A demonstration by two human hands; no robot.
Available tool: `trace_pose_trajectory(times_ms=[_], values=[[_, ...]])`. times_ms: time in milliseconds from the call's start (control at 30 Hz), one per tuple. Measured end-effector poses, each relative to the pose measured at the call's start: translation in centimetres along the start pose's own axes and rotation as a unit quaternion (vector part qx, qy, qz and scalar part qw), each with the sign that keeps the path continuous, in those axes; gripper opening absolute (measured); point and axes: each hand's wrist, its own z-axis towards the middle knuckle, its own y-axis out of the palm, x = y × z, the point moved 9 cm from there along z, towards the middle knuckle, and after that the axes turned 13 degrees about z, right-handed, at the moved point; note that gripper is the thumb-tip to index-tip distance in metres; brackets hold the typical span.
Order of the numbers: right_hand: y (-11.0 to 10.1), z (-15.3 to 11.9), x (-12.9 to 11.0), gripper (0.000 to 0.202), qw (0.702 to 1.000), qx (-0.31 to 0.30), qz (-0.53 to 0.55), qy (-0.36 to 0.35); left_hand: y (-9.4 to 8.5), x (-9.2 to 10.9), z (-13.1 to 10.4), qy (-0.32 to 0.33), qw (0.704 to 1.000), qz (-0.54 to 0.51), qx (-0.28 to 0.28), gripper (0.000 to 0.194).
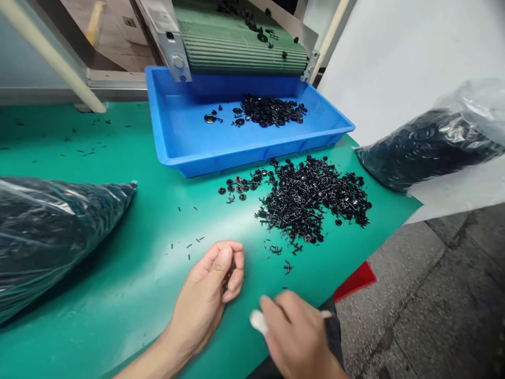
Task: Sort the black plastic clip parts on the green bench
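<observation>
My left hand (pixel 211 287) is above the green table, its fingers curled round small dark pieces that show in part inside the palm. They look like the black plastic parts of the pile. Close to the table's front edge, my right hand (pixel 294 329) is closed and blurred by motion. A white covering (pixel 258 321) appears at its thumb, and what its fingers hold, if anything, is hidden. Beyond both hands lies a heap of small black plastic parts (pixel 311 195), some round and some branched. A few loose branched pieces (pixel 288 267) lie nearest my right hand.
Behind the heap stands a blue tray (pixel 221 160) with more black parts (pixel 272 110), below a green conveyor belt (pixel 240 47). Filled plastic bags lie at left (pixel 51 231) and right (pixel 426 147). A red object (pixel 355 281) is below the table edge (pixel 379 245).
</observation>
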Motion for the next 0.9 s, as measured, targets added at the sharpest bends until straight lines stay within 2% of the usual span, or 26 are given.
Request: trace_pose_trajectory(times_ms=[33, 133, 233, 267, 400, 467, 600, 700, 800, 900], values=[[0.2, -0.7, -0.3, 0.021, 1.0, 0.002, -0.019, 0.001, 0.1, 0.1, 0.0, 0.002, 1.0, 0.004, -0.003, 0.019], [1.9, -1.4, -0.1, 0.02, 0.997, -0.068, -0.027, 0.004, 0.4, 0.3, 0.0, 0.015, 1.0, 0.012, -0.004, 0.016], [2.5, -0.3, -0.1, 0.023, 0.994, -0.092, -0.022, -0.061, 0.4, 0.5, -0.1, 0.031, 0.999, 0.016, 0.004, 0.015], [2.6, 0.3, 0.3, 0.024, 0.994, -0.091, -0.033, -0.06, 0.4, 0.5, -0.1, 0.035, 0.999, 0.019, 0.006, 0.015], [3.3, 3.2, 3.1, 0.027, 0.99, -0.119, -0.065, 0.031, 0.5, 0.8, -0.1, 0.059, 0.998, 0.013, -0.008, 0.016], [2.5, 4.4, 3.7, 0.025, 0.992, -0.114, -0.029, 0.049, 0.4, 0.8, -0.2, 0.058, 0.998, -0.007, -0.016, 0.021], [-1.6, 5.0, 5.8, 0.023, 0.991, -0.05, 0.025, 0.119, 0.1, 0.3, -0.2, 0.017, 0.998, -0.038, -0.037, 0.04], [-3.2, 3.9, 7.2, 0.021, 0.984, -0.064, 0.032, 0.163, 0.2, 0.1, -0.1, -0.001, 0.998, -0.037, -0.055, 0.031], [-3.2, 2.3, 7.5, 0.02, 0.976, -0.095, 0.041, 0.194, 0.4, -0.3, 0.0, -0.021, 0.997, -0.024, -0.075, 0.019], [-1.3, 0.7, 7.1, 0.019, 0.957, -0.176, 0.04, 0.225, 0.4, -0.4, 0.1, -0.034, 0.996, -0.013, -0.079, 0.018]])
